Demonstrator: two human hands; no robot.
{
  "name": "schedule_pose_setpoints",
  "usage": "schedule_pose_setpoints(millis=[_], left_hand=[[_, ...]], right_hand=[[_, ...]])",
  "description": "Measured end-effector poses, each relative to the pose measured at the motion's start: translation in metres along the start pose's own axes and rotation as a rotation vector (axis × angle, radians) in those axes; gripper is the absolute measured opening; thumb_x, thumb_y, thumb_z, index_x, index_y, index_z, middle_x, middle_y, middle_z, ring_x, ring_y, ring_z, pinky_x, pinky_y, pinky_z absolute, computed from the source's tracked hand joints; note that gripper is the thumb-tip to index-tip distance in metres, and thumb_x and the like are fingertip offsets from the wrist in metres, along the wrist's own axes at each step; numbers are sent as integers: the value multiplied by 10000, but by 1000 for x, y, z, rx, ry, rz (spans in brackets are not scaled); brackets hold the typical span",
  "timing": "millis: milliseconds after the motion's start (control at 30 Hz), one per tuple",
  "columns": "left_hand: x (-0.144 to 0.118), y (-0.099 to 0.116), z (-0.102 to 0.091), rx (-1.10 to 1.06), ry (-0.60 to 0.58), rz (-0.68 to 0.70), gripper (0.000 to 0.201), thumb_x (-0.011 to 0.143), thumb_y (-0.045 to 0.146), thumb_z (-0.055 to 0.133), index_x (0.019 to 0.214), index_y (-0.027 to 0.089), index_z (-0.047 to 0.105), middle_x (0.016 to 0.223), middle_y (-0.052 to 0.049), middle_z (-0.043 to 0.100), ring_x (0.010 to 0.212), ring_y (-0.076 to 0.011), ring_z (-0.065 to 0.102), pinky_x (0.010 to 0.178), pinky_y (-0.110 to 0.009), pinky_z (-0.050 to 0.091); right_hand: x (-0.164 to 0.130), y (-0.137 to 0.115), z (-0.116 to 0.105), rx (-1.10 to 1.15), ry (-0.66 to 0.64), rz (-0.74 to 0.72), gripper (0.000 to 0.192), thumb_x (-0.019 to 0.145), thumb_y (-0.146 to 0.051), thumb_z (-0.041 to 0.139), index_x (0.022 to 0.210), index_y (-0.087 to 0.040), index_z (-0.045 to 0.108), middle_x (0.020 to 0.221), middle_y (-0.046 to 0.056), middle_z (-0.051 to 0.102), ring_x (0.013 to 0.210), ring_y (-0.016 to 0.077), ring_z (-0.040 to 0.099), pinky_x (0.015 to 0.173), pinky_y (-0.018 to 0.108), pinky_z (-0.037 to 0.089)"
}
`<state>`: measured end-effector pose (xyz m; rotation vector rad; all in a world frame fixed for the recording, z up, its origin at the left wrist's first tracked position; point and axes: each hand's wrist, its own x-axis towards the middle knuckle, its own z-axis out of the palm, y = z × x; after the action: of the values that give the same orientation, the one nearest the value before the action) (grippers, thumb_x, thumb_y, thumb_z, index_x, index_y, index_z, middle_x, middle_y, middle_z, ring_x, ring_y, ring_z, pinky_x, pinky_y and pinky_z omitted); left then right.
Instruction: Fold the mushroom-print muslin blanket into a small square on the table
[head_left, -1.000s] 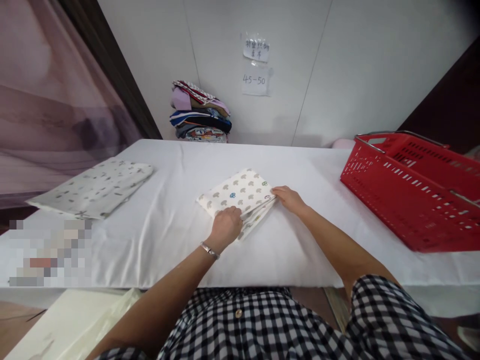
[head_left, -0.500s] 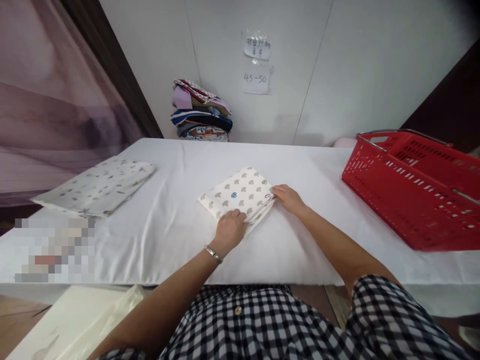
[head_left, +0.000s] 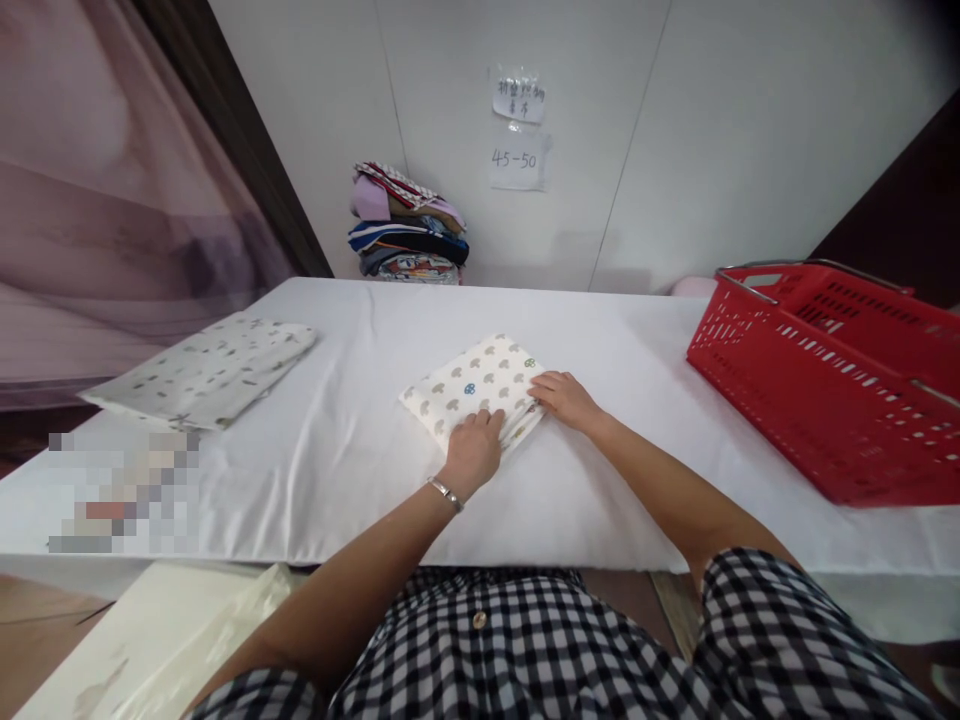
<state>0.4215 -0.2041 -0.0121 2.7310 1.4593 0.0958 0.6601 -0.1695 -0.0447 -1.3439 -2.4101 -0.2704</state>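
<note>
A folded cream cloth with a mushroom print (head_left: pixel 469 385) lies in the middle of the white-covered table (head_left: pixel 352 450). My left hand (head_left: pixel 474 450), with a bracelet at the wrist, rests flat on the cloth's near corner, fingers together. At the cloth's right corner my right hand (head_left: pixel 564 398) presses its fingertips on the edge. Neither hand lifts the cloth off the table.
A second folded patterned cloth (head_left: pixel 202 370) lies at the table's left end. A red plastic basket (head_left: pixel 832 375) stands at the right. A stack of folded clothes (head_left: pixel 409 225) sits at the back against the wall, under two paper notes (head_left: pixel 517 130).
My left hand has slid forward and right over the cloth's near corner. The lower layers that stuck out at the cloth's right edge are now tucked in. My right hand moved slightly left.
</note>
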Motion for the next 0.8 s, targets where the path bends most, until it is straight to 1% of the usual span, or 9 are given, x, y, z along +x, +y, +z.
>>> schedule_pose_setpoints(millis=[100, 200, 267, 333, 433, 567, 633, 733, 800], left_hand=[[6, 3, 1, 31, 4, 6, 411, 819, 100, 406, 1219, 182, 455, 1083, -108, 542, 952, -240, 511, 734, -354, 436], [8, 5, -1, 41, 8, 12, 350, 804, 42, 379, 1107, 152, 517, 1029, -117, 546, 921, -241, 515, 687, -337, 434], [6, 6, -3, 30, 28, 22, 311, 804, 23, 372, 1032, 145, 544, 1000, -119, 546, 926, -240, 508, 672, -323, 429], [0, 7, -3, 25, 68, 67, 292, 814, 21, 369, 999, 148, 555, 977, -115, 547, 935, -235, 497, 690, -320, 425], [-7, 9, 4, 50, 87, 135, 300, 845, 36, 349, 1023, 146, 565, 953, -105, 555, 912, -226, 496, 746, -340, 415], [-11, 7, 17, 32, 120, 127, 337, 877, 71, 331, 1117, 150, 554, 962, -103, 563, 906, -227, 496, 777, -360, 406], [-12, 3, 21, 8, 143, 141, 344, 877, 76, 339, 1132, 160, 554, 965, -102, 565, 912, -227, 494, 784, -363, 408], [-17, -1, 24, -3, 184, 187, 321, 867, 69, 352, 1077, 160, 577, 970, -98, 570, 918, -225, 495, 817, -371, 410], [-21, -3, 25, -15, 228, 215, 313, 854, 53, 358, 1043, 160, 583, 980, -94, 577, 937, -223, 497, 867, -385, 404]], right_hand=[[2, -1, 0, 67, -1, 46, 224, 902, -199, 471, 1024, -226, 656, 1139, 70, 633, 1080, 206, 512, 830, 337, 370], [0, 0, -1, 134, 45, 116, 272, 909, -186, 422, 1035, -219, 660, 1120, 77, 643, 1065, 207, 524, 842, 346, 380], [-5, 1, 0, 151, 60, 123, 286, 907, -177, 411, 1049, -215, 657, 1123, 81, 643, 1073, 211, 522, 852, 352, 378], [-12, 0, 1, 146, 49, 115, 285, 905, -173, 416, 1052, -214, 657, 1122, 79, 646, 1079, 212, 520, 860, 357, 373], [-20, -3, 3, 126, 9, 124, 279, 906, -168, 425, 1046, -218, 662, 1120, 75, 650, 1070, 210, 525, 859, 356, 370], [-23, -6, 1, 125, -14, 162, 282, 910, -175, 431, 1058, -235, 663, 1143, 70, 640, 1082, 207, 526, 869, 354, 377], [-24, -5, -1, 150, -6, 169, 286, 911, -187, 433, 1076, -242, 659, 1159, 66, 634, 1090, 209, 528, 883, 365, 384], [-28, 1, 0, 228, 34, 173, 286, 909, -224, 439, 1096, -246, 655, 1181, 57, 626, 1095, 203, 539, 917, 385, 399], [-30, 6, 2, 294, 67, 232, 286, 891, -222, 445, 1065, -248, 670, 1156, 47, 641, 1080, 194, 557, 929, 384, 419]])
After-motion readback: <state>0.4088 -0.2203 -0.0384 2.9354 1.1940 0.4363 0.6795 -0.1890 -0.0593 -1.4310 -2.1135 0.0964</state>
